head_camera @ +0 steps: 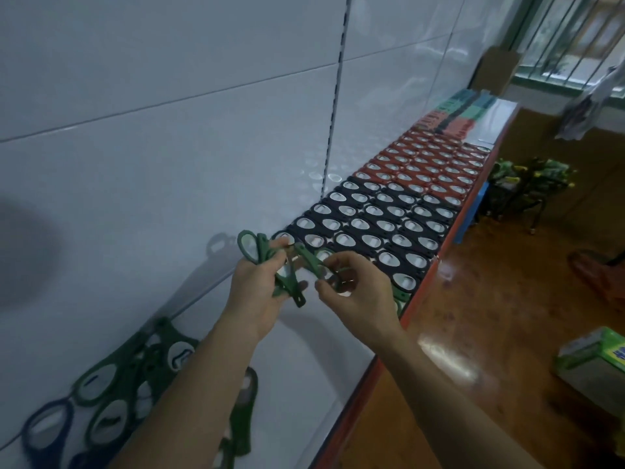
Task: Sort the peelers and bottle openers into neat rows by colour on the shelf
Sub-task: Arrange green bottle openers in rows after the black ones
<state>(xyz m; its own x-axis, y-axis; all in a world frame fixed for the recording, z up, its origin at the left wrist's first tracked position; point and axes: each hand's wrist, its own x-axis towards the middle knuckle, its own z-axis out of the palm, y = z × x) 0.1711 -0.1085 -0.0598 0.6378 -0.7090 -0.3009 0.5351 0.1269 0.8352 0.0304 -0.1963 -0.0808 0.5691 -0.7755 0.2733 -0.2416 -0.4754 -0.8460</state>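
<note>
My left hand (pixel 257 289) grips a bunch of green bottle openers (pixel 270 262) above the white shelf (pixel 304 360). My right hand (pixel 355 292) pinches one green opener (pixel 313 264) from that bunch, just over the near end of the rows. Rows of black openers (pixel 378 225) lie neatly on the shelf beyond my hands, with rows of red openers (pixel 429 160) behind them. A loose pile of green openers (pixel 135 374) and a blue opener (pixel 47 431) lies at the near left. Coloured peelers (pixel 463 111) sit at the far end.
A white panelled wall (pixel 169 130) backs the shelf, whose front edge is an orange rail (pixel 422 299). To the right, below, is a glossy brown floor (pixel 507 299), a green box (pixel 595 357), a blue stool (pixel 473 211) and a dark rack with green goods (pixel 531 177).
</note>
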